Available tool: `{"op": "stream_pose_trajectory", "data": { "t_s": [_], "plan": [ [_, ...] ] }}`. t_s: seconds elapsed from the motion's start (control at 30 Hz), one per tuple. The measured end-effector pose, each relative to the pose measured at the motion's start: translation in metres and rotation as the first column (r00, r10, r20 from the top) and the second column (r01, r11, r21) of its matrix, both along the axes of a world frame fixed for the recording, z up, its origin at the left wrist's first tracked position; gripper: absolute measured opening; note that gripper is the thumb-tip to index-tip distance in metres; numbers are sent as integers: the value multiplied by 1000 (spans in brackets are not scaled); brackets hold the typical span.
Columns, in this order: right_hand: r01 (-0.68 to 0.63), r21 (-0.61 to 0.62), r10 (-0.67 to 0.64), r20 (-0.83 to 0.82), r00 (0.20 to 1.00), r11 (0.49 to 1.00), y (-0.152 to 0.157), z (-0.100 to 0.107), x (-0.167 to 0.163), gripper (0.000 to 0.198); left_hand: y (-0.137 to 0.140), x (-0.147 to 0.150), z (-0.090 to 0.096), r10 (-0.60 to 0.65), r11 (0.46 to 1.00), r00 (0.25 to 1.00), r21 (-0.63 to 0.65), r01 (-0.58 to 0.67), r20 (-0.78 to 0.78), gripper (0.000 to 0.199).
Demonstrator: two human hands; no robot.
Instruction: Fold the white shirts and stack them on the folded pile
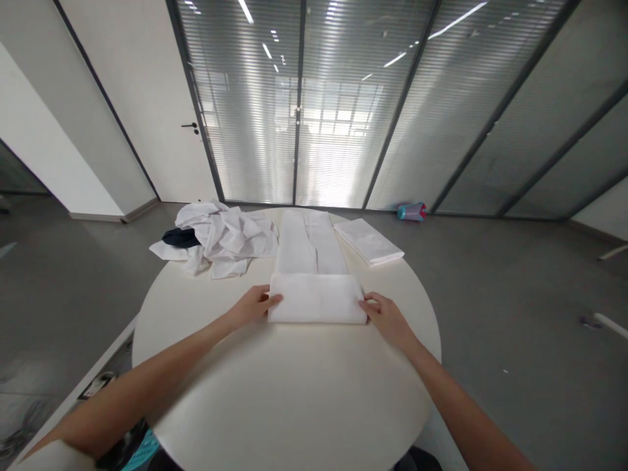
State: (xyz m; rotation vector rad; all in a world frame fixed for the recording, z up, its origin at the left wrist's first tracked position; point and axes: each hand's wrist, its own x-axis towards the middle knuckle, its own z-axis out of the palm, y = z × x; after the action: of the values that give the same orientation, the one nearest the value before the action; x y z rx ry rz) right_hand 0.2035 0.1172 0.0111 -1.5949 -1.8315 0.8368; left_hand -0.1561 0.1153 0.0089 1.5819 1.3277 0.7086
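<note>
A white garment (314,297) lies flat on the round table, its near end turned back over itself into a broad band. Beyond the band, the rest of it stretches away as a long strip with a lengthwise line down the middle. My left hand (256,303) pinches the band's left edge, thumb on top and the other fingers partly hidden. At the opposite edge, my right hand (384,313) grips the right side between thumb and fingers. Both forearms reach in from the lower corners.
A crumpled heap of white cloth (230,235) with a dark piece (181,237) lies at the table's far left. A neatly folded white cloth (369,241) is at the far right of the round table (294,399). A colourful bundle (412,211) rests on the floor by the glass partition.
</note>
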Motion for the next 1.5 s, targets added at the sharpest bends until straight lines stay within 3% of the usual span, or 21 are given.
{"op": "stream_pose_trajectory", "data": {
  "t_s": [0.07, 0.17, 0.27, 0.43, 0.6, 0.7, 0.8, 0.97, 1.07, 1.17, 1.27, 1.37, 1.5],
  "plan": [
    [76, 42, -78, 46, 996, 996, 2, -7, -4, 33, -2, -2, -1, 90, 996, 994, -20, -89, 69, 79],
    [122, 150, -141, 129, 982, 981, -5, -15, -7, 37, -14, -6, 0, 46, 999, 996, -6, -46, 72, 94],
    [127, 153, -160, 232, 960, 980, -11, -14, -11, 32, -21, -7, 0, -5, 998, 1000, 67, 4, 12, 88],
    [155, 157, -200, 334, 921, 975, -11, -8, -14, 24, -18, 1, -5, 83, 989, 996, 117, -85, 28, 69],
    [122, 191, -149, 134, 980, 974, -9, -13, -11, 28, -18, 2, -6, 79, 985, 990, 145, -96, 121, 55],
    [87, 249, -83, -28, 996, 965, -9, -13, -11, 30, -21, 1, 0, -10, 952, 997, 306, -12, 70, 46],
    [65, 304, -41, -85, 996, 951, -9, -8, -13, 27, -23, 1, 4, -80, 905, 995, 423, 45, 65, 37],
    [39, 396, -25, -41, 999, 917, 13, -1, -17, 22, -10, 6, 2, 91, 948, 966, 277, -158, 242, 49],
    [45, 299, -69, 72, 995, 953, 35, -2, -24, 8, 3, 9, -3, 225, 965, 924, 64, -256, 308, 60],
    [80, 219, -110, 130, 985, 972, 46, -7, -29, 7, 8, 8, -7, 278, 960, 895, -87, -265, 350, 73],
    [89, 287, -118, 84, 989, 954, 45, -13, -29, 11, 5, 5, -9, 264, 964, 889, -89, -249, 373, 79],
    [105, 311, -131, 63, 989, 944, 42, -16, -29, 12, 2, 4, -9, 244, 969, 898, -58, -240, 366, 64],
    [91, 286, -140, 156, 978, 954, 44, -14, -33, 9, 3, 7, -8, 280, 955, 892, -5, -298, 356, 52]
  ]
}}
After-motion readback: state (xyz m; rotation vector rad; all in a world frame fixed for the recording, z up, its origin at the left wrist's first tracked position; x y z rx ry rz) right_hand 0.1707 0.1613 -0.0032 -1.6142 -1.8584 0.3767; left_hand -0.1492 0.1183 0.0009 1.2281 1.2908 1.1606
